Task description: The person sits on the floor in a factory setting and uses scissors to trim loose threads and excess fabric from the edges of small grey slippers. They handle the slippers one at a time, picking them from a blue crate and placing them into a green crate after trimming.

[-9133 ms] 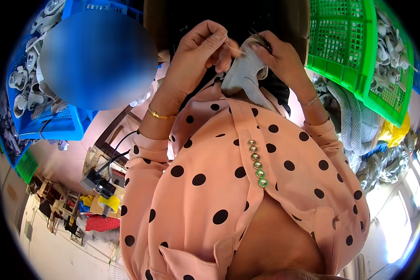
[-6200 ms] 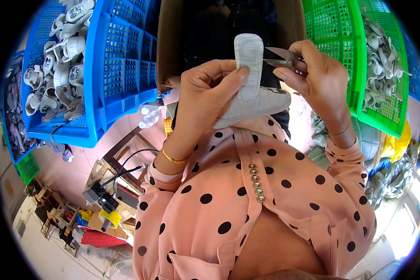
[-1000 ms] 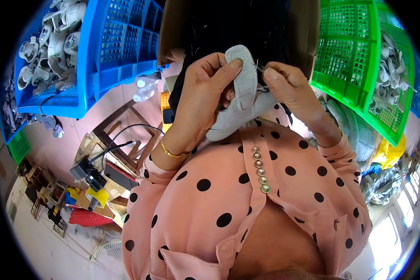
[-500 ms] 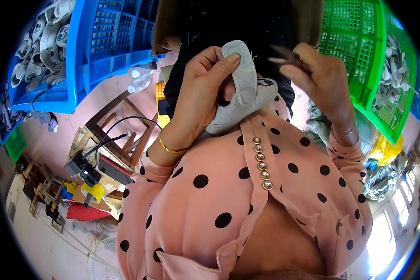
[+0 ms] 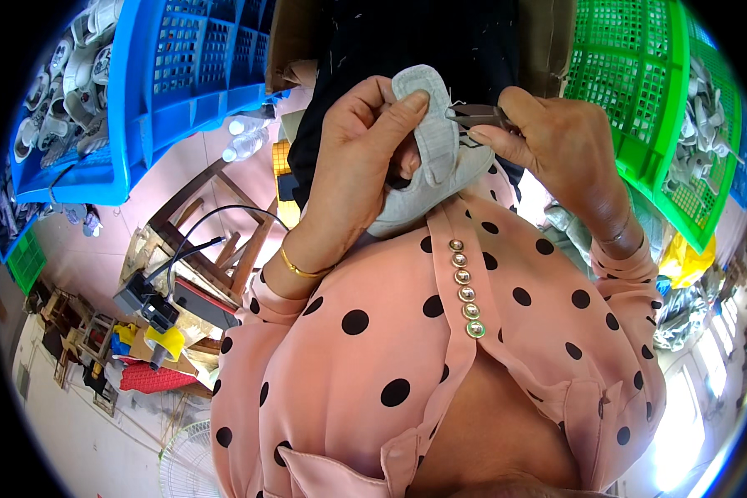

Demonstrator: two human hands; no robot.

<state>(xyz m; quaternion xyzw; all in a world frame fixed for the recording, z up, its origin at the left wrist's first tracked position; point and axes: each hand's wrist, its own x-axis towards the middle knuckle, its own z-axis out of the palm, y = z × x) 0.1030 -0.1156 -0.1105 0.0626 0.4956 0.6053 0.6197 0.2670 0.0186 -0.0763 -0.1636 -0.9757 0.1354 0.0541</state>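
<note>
My left hand [image 5: 358,158] grips a small pale grey shoe [image 5: 411,206], thumb pressed on the strap [image 5: 438,141], which it holds up. The shoe rests close against the front of my polka-dot blouse. Thread snips [image 5: 477,114] are in my closed right hand [image 5: 560,149], pointing left. Their tips reach the right edge of the strap, by a loose thread. I cannot tell whether the blades touch it.
On the left a blue crate [image 5: 129,158] holds many pale shoes [image 5: 83,75]. A green crate [image 5: 672,166] on the right holds pale pieces [image 5: 701,124]. Plastic bottles [image 5: 245,141], a wooden stool [image 5: 195,199] and a white fan [image 5: 191,456] stand left.
My right hand has brought the snips left, up to the strap's edge. The left hand and the shoe have barely moved.
</note>
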